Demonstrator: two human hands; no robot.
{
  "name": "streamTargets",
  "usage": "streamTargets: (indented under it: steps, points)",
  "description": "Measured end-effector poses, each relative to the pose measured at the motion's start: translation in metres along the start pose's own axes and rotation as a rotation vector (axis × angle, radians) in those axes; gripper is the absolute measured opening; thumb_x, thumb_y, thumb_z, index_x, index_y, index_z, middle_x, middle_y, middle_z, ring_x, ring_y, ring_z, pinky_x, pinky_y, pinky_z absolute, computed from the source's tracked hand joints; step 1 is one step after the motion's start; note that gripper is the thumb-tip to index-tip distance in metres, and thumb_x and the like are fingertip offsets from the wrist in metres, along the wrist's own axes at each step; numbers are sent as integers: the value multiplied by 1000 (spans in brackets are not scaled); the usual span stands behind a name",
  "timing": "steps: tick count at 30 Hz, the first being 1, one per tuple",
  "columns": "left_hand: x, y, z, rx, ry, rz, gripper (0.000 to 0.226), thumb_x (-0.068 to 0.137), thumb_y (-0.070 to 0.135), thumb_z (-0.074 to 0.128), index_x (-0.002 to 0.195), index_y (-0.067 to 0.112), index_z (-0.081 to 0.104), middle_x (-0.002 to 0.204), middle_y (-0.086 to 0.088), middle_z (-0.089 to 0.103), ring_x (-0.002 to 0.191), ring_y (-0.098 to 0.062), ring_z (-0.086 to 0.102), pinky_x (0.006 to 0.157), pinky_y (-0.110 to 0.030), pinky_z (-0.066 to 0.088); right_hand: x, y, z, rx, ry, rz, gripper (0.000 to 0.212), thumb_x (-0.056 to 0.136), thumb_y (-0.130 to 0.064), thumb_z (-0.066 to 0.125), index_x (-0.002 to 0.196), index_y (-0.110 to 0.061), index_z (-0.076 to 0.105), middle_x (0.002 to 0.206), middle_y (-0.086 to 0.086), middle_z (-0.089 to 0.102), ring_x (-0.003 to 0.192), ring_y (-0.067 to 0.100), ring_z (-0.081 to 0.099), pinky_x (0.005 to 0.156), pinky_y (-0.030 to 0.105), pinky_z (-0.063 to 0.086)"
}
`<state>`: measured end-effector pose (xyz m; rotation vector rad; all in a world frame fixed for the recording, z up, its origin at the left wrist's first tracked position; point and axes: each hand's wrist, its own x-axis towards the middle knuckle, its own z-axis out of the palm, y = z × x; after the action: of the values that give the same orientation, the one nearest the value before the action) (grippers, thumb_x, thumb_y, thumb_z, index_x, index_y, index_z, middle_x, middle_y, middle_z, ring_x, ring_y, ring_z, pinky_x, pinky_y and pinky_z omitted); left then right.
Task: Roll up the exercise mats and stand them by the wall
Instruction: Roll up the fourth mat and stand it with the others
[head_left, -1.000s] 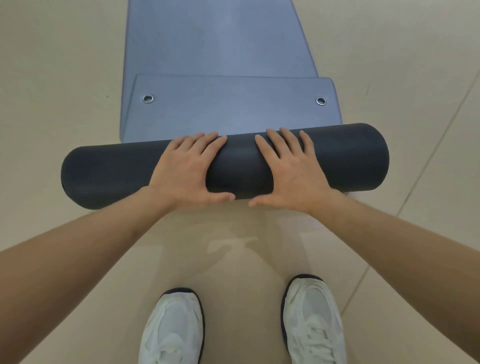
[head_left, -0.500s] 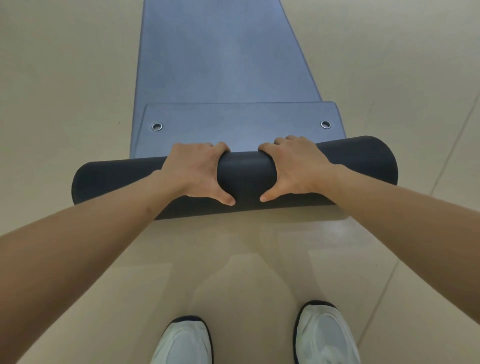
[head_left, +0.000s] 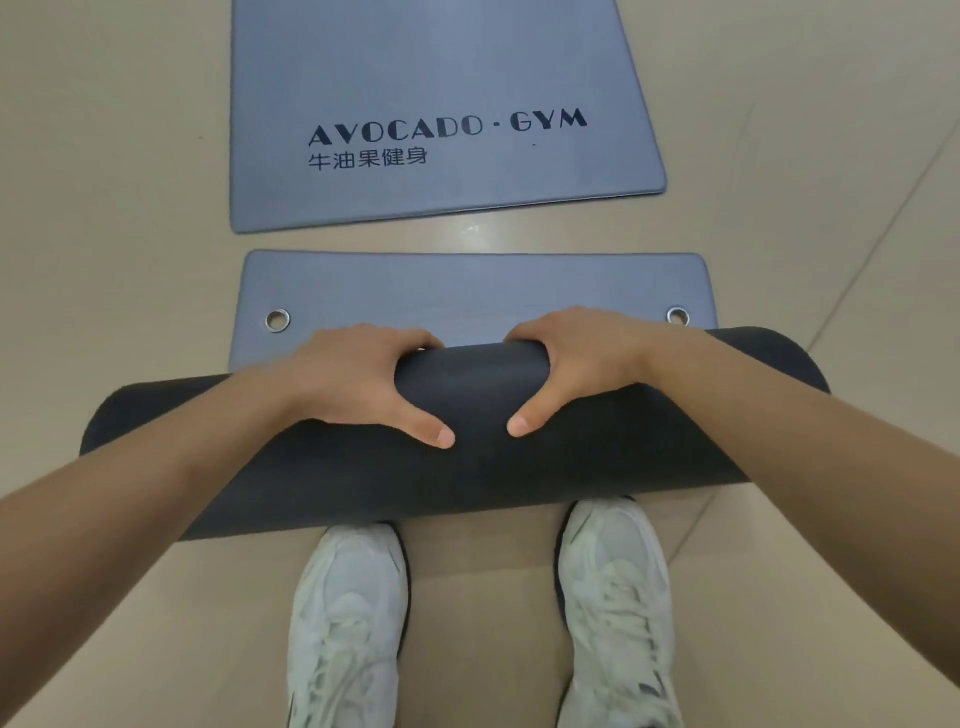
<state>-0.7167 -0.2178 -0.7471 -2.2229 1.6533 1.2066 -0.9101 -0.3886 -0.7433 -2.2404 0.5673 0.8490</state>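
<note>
rolled mat (head_left: 467, 467) lies across the floor (head_left: 104, 260); left hand (head_left: 358, 379) and right hand (head_left: 576, 364) curl around its top.

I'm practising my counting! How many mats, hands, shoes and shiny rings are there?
Blue-grey foam exercise mats: 2, the partly rolled mat and the flat printed mat
Hands: 2, the left hand and the right hand, both gripping the roll
White lace-up trainers: 2
Round silver metal eyelets: 2
Total: 8
</note>
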Motion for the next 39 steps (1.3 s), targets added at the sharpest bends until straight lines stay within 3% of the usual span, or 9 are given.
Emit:
streamTargets:
  steps: [4, 8, 13, 19, 25, 30, 33, 36, 39]
  points:
    - [-25, 11, 26, 104, 394, 170, 86, 76, 80, 46, 147, 32, 49, 143, 8, 58, 125, -21, 56, 102, -43, 44, -2, 4, -1, -87, 153, 73, 100, 61, -89, 68, 145, -38, 48, 136, -10, 60, 122, 21, 58, 94, 40, 45]
    - [-38, 32, 75, 95, 658, 139, 71, 90, 64, 49, 148, 21, 53, 156, -5, 49, 146, -31, 43, 118, -51, 32, -1, 7, 1, -165, 369, 152, 102, 67, -97, 51, 148, -36, 48, 144, -2, 59, 131, 26, 54, 104, 45, 39]
    - [-24, 29, 92, 247, 712, 118, 71, 101, 61, 38, 156, 17, 44, 162, -11, 42, 152, -33, 34, 125, -52, 23, -9, 5, 18, -219, 602, 169, 87, 78, -91, 46, 139, -31, 58, 137, -1, 61, 127, 27, 52, 107, 46, 34]
    - [0, 21, 52, 225, 637, 83, 68, 100, 66, 31, 151, 23, 47, 155, -2, 51, 142, -28, 47, 117, -46, 31, -25, 13, 78, -200, 1230, -92, 49, 96, -52, 61, 123, -12, 72, 125, 8, 70, 116, 30, 61, 104, 47, 41]
    - [32, 11, 2, 12, 511, 34, 56, 101, 65, 42, 143, 30, 55, 145, 4, 59, 131, -24, 52, 104, -45, 40, -21, 29, 107, -346, 1144, -40, 60, 101, -55, 53, 145, -15, 58, 153, 13, 53, 146, 35, 43, 121, 57, 27]
    - [21, 23, 13, 48, 879, 107, 45, 94, 49, 52, 122, 18, 71, 133, 0, 69, 124, -25, 59, 99, -46, 45, -9, 38, 77, -383, 1075, -32, 64, 105, -62, 38, 152, -20, 50, 157, 9, 48, 149, 32, 39, 124, 53, 23]
    - [4, 39, 50, 146, 964, 190, 46, 93, 41, 60, 131, 16, 67, 142, -3, 63, 134, -28, 55, 105, -47, 42, -1, 39, 54, -376, 979, -1, 68, 103, -65, 30, 155, -23, 45, 159, 7, 46, 150, 30, 37, 125, 52, 22]
    - [4, 43, 82, 284, 890, 213, 65, 92, 46, 57, 149, 16, 54, 160, -11, 44, 150, -35, 37, 121, -52, 29, 7, 41, 25, -363, 900, 5, 72, 101, -69, 22, 156, -27, 41, 160, 2, 44, 150, 25, 35, 126, 48, 19]
    - [16, 35, 83, 350, 840, 164, 77, 94, 52, 51, 161, 19, 35, 170, -12, 25, 157, -36, 19, 128, -53, 13, 9, 41, 0, -269, 829, -1, 72, 99, -72, 29, 157, -30, 38, 162, -1, 39, 150, 22, 31, 126, 44, 15]
